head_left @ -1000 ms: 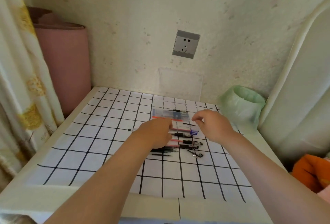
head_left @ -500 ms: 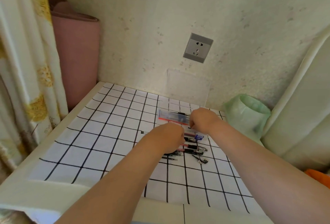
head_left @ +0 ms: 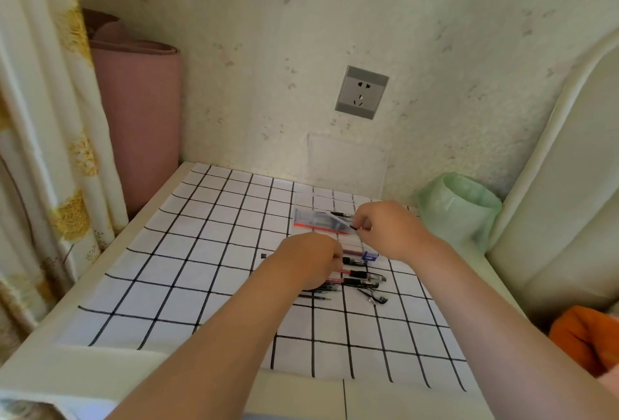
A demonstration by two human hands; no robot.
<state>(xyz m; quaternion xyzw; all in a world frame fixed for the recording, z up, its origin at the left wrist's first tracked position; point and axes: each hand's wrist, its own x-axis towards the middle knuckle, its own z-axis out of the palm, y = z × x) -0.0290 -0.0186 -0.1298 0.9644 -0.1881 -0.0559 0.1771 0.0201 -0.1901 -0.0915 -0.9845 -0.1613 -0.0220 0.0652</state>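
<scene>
A clear plastic pouch (head_left: 318, 220) with a red strip lies on the checked cloth (head_left: 207, 238) near the wall. My right hand (head_left: 388, 232) pinches the pouch's right edge and lifts it a little; a small dark tip shows at my fingertips. Several red and black pens (head_left: 363, 275) lie in a loose pile in front of the pouch. My left hand (head_left: 310, 264) hovers over the pile's left side with fingers curled round a pen. Most of that pen is hidden; a small dark end (head_left: 263, 256) shows to the left of the hand.
A black clip (head_left: 376, 297) and thin refills (head_left: 316, 297) lie by the pens. A green-lined bin (head_left: 459, 208) stands at the right, beside a white padded panel (head_left: 569, 185) and orange cloth (head_left: 582, 339). A pink roll (head_left: 140, 118) and curtain (head_left: 40, 118) stand left.
My right hand has moved in to the pouch and taken hold of its edge. My left hand has drawn in closer to the pouch with the pen.
</scene>
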